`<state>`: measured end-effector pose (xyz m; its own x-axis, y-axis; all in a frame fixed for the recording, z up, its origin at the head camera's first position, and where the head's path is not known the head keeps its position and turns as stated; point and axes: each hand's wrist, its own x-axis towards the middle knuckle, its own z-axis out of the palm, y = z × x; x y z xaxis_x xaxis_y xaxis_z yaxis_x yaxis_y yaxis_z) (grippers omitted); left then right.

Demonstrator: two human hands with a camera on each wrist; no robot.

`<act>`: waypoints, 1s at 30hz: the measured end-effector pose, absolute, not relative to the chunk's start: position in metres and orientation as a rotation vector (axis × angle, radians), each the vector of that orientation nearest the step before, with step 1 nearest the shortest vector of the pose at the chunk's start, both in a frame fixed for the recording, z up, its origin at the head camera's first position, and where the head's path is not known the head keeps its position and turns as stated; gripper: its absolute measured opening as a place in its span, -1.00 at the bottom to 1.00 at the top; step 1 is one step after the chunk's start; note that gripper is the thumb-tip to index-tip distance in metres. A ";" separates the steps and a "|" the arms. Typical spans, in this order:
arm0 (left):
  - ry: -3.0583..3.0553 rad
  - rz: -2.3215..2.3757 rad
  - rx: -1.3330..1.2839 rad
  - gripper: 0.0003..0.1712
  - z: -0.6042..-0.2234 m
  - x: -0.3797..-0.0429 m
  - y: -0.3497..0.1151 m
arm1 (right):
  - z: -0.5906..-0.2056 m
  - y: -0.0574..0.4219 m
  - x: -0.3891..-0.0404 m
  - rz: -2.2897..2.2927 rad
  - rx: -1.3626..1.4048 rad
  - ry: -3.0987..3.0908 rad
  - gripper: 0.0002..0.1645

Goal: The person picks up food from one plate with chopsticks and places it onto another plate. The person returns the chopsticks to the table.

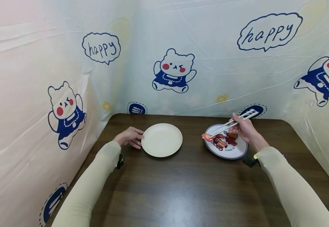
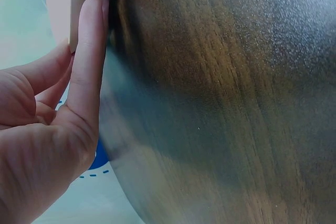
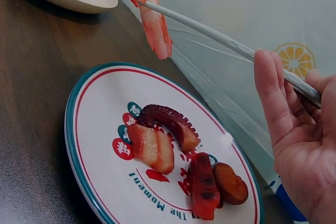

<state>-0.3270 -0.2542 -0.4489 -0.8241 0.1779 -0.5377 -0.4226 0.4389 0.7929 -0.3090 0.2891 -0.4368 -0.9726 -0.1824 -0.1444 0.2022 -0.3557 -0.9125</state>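
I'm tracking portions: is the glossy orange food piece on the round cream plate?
No, the right hand holds the glossy orange food piece in slim white chopsticks, apart from the round cream plate.

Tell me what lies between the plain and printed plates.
Bare tabletop in the head view; the reddish piece in the chopsticks overlaps the left rim of the printed plate.

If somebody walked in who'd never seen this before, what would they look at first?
Probably the shiny orange-pink piece of food, held up in white chopsticks by the right hand, near the printed plate's left edge in the head view. Next, maybe, the red-cheeked cartoon bears on the cloth around the table.
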 end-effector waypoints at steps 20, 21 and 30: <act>2.130 1.399 -0.215 -0.40 -0.449 -0.326 -0.255 | -0.443 0.263 -0.313 -2.396 0.124 1.600 -0.53; 2.129 1.399 -0.215 -0.40 -0.449 -0.327 -0.255 | -0.443 0.262 -0.313 -2.396 0.107 1.596 -0.52; 2.132 1.392 -0.219 -0.41 -0.449 -0.327 -0.253 | -0.444 0.246 -0.321 -2.436 0.065 1.577 -0.51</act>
